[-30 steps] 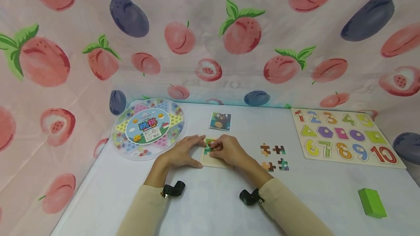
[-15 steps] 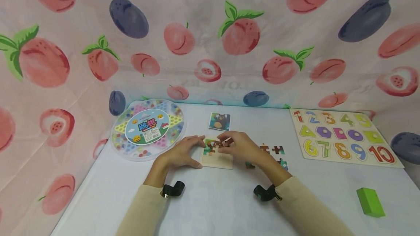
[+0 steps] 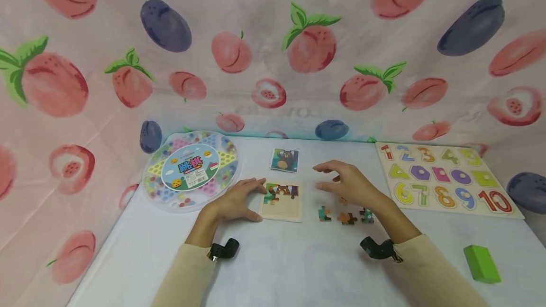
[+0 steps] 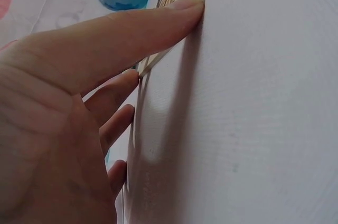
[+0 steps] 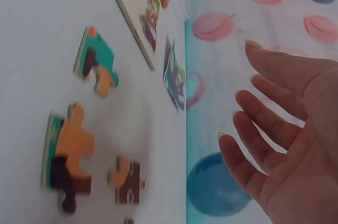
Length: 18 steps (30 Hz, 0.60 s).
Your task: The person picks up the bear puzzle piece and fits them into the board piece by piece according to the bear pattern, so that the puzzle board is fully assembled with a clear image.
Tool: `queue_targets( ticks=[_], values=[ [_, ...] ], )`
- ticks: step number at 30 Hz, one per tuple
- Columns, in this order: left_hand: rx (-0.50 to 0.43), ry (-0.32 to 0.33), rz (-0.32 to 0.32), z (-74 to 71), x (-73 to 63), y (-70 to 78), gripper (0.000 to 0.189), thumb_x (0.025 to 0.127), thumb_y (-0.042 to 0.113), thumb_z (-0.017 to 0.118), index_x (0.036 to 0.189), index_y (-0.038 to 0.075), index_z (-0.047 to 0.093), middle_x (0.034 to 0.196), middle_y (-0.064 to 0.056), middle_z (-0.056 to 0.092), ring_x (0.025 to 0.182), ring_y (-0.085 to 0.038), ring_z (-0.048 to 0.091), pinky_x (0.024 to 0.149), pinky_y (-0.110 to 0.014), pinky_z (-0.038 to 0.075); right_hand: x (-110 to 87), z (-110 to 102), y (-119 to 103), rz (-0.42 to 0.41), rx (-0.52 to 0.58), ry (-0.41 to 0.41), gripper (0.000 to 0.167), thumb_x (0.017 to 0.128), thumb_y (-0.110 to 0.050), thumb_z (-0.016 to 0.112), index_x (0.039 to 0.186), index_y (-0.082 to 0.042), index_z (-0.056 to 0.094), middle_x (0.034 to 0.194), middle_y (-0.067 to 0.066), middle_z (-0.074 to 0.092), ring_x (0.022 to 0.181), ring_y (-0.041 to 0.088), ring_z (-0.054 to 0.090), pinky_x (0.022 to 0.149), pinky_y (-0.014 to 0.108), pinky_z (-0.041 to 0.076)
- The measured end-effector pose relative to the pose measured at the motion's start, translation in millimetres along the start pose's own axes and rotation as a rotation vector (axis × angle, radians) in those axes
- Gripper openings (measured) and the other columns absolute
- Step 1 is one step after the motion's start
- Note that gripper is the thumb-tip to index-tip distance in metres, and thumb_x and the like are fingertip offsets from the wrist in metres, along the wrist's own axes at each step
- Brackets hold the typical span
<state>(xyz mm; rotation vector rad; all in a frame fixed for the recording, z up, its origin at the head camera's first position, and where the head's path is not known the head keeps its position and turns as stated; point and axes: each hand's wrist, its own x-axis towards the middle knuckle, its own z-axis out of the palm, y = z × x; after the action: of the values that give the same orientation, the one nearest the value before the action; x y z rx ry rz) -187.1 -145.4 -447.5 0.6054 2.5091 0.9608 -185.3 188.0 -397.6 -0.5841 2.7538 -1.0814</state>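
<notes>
Partly filled puzzle board (image 3: 282, 211) on the tabletop (image 3: 277, 264), loose pieces (image 3: 347, 219) to its right.
Left hand (image 3: 236, 201), spread wide, touches the board's left edge; right hand (image 3: 354, 185), empty and wide, hangs near the pieces. A low sweep could scatter them; uneven pressure from the left might skew the board.

The surface (image 3: 281, 269) was white, the block (image 3: 482, 263) toward its right edge green, the puzzle pieces (image 5: 75, 147) orange, brown, teal.
</notes>
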Motion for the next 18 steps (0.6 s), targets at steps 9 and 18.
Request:
queue_targets(
  ticks=[9, 18],
  values=[
    [0.002, 0.004, -0.021, 1.3, -2.6, -0.7, 0.06, 0.073, 0.023, 0.092, 0.126, 0.022, 0.064, 0.166, 0.006, 0.038, 0.16, -0.029, 0.022, 0.128, -0.062, 0.018, -18.6, -13, 33, 0.053, 0.003, 0.027, 0.049, 0.095, -0.024, 0.072, 0.141, -0.013, 0.058, 0.144, 0.013, 0.063, 0.132, 0.037, 0.055, 0.106, 0.056, 0.051],
    [-0.003, 0.009, -0.015, 1.2, -1.7, -0.6, 0.061, 0.072, 0.021, 0.092, 0.126, 0.021, 0.064, 0.166, 0.005, 0.038, 0.16, -0.03, 0.022, 0.128, -0.062, 0.018, -30.0, -14, 58, 0.149, -0.02, 0.006, 0.058, 0.089, -0.026, 0.079, 0.141, -0.01, 0.057, 0.14, 0.013, 0.065, 0.134, 0.037, 0.053, 0.108, 0.059, 0.049]
  ],
)
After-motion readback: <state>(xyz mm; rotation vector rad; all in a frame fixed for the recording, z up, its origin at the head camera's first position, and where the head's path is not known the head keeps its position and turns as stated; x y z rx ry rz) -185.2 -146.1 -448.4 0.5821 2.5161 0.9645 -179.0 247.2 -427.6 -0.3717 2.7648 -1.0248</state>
